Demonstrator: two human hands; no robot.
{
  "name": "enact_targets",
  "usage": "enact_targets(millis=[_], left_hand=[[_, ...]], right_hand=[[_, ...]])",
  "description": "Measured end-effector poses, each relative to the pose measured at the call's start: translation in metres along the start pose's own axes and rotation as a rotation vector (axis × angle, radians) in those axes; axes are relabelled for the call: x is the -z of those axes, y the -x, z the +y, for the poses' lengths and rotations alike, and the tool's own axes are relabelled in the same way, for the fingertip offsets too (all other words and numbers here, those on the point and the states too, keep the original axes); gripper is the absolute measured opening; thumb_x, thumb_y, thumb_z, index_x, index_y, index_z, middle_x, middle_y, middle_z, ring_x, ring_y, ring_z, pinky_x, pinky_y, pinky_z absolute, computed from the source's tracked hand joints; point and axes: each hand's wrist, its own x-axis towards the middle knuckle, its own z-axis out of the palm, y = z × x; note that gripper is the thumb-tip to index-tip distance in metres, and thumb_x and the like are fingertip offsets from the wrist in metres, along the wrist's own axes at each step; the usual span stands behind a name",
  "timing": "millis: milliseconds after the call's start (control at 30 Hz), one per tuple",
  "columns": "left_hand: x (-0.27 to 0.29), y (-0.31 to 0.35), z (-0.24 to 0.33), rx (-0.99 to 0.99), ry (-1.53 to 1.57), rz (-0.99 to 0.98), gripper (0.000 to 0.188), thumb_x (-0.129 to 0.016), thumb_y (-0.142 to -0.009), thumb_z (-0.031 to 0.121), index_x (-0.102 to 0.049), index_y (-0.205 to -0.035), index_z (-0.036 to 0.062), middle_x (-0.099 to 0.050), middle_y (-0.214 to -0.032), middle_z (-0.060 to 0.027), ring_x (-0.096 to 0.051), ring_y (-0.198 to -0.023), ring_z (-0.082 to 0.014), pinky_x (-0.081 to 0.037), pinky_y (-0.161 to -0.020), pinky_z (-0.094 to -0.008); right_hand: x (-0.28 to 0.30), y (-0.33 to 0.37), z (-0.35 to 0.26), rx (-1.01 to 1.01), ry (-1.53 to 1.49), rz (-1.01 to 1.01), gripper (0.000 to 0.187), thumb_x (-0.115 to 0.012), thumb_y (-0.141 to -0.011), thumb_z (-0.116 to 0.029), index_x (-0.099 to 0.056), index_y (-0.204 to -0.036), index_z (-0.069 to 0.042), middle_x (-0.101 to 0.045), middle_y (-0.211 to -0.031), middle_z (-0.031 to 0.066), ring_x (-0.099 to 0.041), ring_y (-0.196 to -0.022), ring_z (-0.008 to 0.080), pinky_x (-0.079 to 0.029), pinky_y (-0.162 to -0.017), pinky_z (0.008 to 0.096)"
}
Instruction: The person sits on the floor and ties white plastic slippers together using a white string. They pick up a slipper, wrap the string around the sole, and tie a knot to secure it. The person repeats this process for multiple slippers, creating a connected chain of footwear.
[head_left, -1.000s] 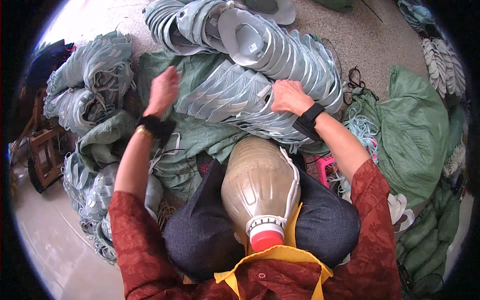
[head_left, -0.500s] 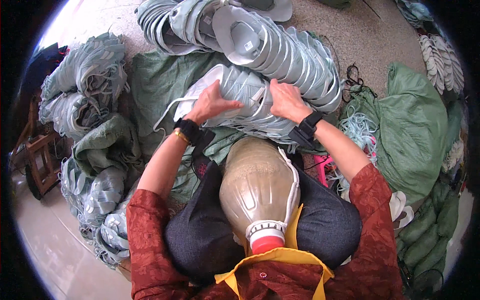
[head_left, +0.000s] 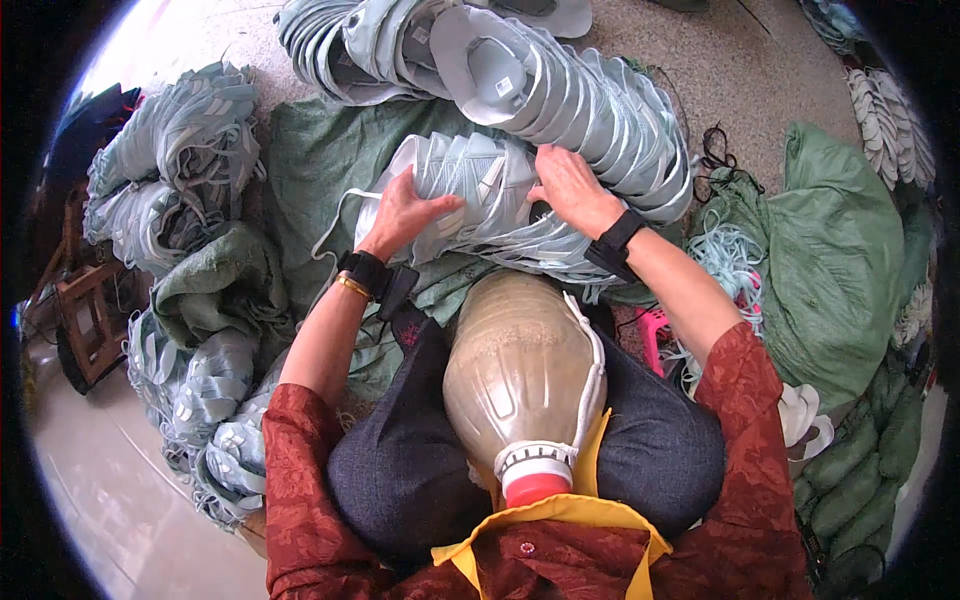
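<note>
A nested stack of pale grey-blue shoe uppers (head_left: 470,190) lies just beyond my knees, laces hanging from its left end. My left hand (head_left: 408,214) grips the left part of this stack, thumb stretched across the top and fingertips partly hidden. Bent over the stack's right part, my right hand (head_left: 577,192) has its fingers curled onto the uppers beside a dark opening. Between my legs rests a big clear plastic bottle (head_left: 520,370) with a red-and-white neck and a white cord along its side.
A longer row of nested uppers (head_left: 590,120) curves behind my hands. More bundled uppers (head_left: 180,150) are heaped at left, near a wooden frame with a wheel (head_left: 90,320). Green sacking (head_left: 830,250) and tangled pale laces (head_left: 725,262) lie at right, beside a pink basket (head_left: 655,335).
My right hand has turned slightly, its thumb now showing lower against the stack. My left hand has shifted a little left and down on the uppers. The stack stays in place.
</note>
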Motion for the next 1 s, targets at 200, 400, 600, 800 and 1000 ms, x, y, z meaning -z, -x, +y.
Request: enact_targets(millis=[200,400,600,800,1000], left_hand=[[0.01,0.002,-0.018,0.043,0.223,-0.021,0.058,-0.086,-0.071,0.026,-0.062,-0.115,-0.003,-0.07,-0.105,-0.0116,-0.067,-0.093,-0.0178,-0.052,-0.087,-0.0332],[0.017,0.006,-0.007,0.116,0.269,-0.051,0.053,-0.084,-0.075,0.021,-0.061,-0.117,-0.0024,-0.069,-0.108,-0.0092,-0.066,-0.095,-0.0162,-0.052,-0.088,-0.0324],[0.023,0.017,-0.009,0.102,0.439,-0.083,0.059,-0.083,-0.077,0.02,-0.056,-0.124,-0.0027,-0.066,-0.114,-0.0085,-0.063,-0.1,-0.0143,-0.05,-0.091,-0.0313],[0.039,0.023,-0.022,0.243,0.906,-0.102,0.043,-0.067,-0.091,0.022,-0.055,-0.125,-0.0029,-0.065,-0.117,-0.0098,-0.06,-0.111,-0.0185,-0.046,-0.098,-0.0333],[0.028,0.007,-0.077,0.359,1.134,-0.202,0.029,-0.058,-0.095,0.019,-0.061,-0.119,0.0023,-0.066,-0.115,-0.0095,-0.065,-0.102,-0.0209,-0.053,-0.087,-0.037]], right_hand=[[-0.002,0.004,-0.01,-0.041,-0.095,0.237,0.046,-0.083,-0.07,-0.022,-0.054,-0.092,0.005,-0.058,-0.092,0.0225,-0.057,-0.089,0.044,-0.047,-0.078,0.0467],[-0.018,-0.016,-0.018,-0.47,-0.824,-0.015,0.032,-0.05,-0.075,0.006,-0.062,-0.104,0.009,-0.068,-0.098,0.0224,-0.066,-0.098,0.0306,-0.05,-0.091,0.04],[-0.035,-0.015,-0.009,-0.544,-1.786,-0.143,0.04,-0.046,-0.082,0.009,-0.057,-0.119,0.0,-0.061,-0.118,0.0094,-0.058,-0.111,0.0211,-0.046,-0.098,0.0348],[-0.035,-0.025,-0.021,-0.589,-1.649,-0.238,0.023,-0.054,-0.094,-0.005,-0.06,-0.116,-0.003,-0.064,-0.112,0.0021,-0.061,-0.099,0.013,-0.049,-0.089,0.0296],[-0.05,-0.026,-0.016,-0.527,-1.56,-0.258,0.014,-0.058,-0.089,-0.007,-0.067,-0.099,-0.006,-0.063,-0.088,-0.0039,-0.054,-0.074,0.0066,-0.043,-0.067,0.0235]])
